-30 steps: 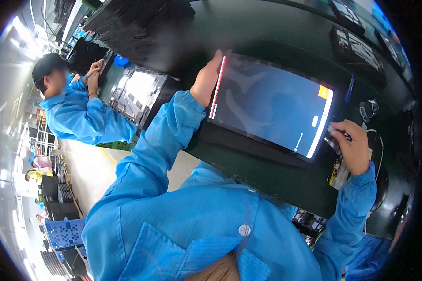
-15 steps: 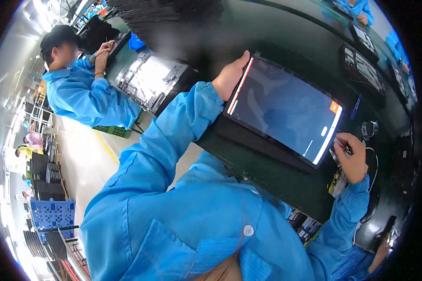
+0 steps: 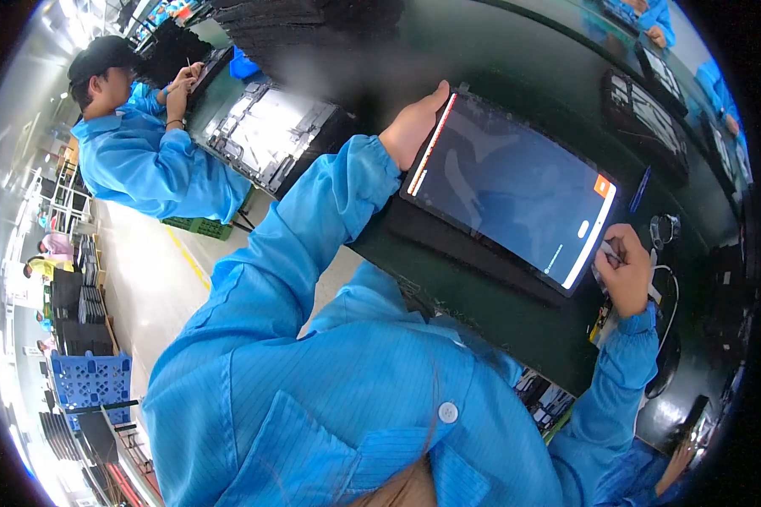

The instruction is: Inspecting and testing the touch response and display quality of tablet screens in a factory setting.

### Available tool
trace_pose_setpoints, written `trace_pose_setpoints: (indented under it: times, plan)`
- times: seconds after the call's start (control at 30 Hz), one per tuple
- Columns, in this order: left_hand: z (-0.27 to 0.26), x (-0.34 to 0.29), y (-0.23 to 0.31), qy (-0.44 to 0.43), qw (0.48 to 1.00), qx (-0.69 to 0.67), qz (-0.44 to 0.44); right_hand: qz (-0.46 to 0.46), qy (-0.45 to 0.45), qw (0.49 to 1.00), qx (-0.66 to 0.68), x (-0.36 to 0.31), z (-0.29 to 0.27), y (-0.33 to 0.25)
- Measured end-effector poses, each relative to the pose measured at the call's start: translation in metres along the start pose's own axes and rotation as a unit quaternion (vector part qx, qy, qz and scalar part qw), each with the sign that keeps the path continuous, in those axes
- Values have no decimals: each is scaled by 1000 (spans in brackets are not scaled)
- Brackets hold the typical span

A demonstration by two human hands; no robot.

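While both grip its ends, left hand [image 3: 412, 127] and right hand [image 3: 627, 272] hold a dark panel [image 3: 516, 190].

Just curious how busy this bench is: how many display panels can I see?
2 clearly: the dark display panel between the wearer's hands, and a silvery face-down panel by the co-worker. Blurry ones at far right may add more.

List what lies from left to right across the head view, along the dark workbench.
Co-worker in blue coat → silver metal frame → left hand on the panel's left edge → large dark screen panel → right hand at its right edge → coiled white cable.
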State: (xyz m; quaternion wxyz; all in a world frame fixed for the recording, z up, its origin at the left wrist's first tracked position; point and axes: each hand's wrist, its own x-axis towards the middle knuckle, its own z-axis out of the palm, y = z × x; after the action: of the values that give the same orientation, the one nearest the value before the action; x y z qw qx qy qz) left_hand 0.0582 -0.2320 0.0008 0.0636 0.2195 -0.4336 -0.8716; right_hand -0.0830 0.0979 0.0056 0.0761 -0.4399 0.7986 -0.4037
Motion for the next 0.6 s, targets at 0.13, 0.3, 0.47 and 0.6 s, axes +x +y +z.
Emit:
trace_pose_setpoints:
  times: [0.13,0.3,0.47,0.6]
  plan:
    - [0,1,0,-12,1000,-25,-12,4,2,1000,15,1,2,3]
    - [-10,7,-3,-49,999,-5,5,-1,5,1000,29,-2,6,15]
    - [-1,2,-4,-17,1000,12,20,32,27,993,106,-3,6,17]
    - [11,-8,0,-9,1000,18,-7,20,-13,996,83,-7,-1,28]
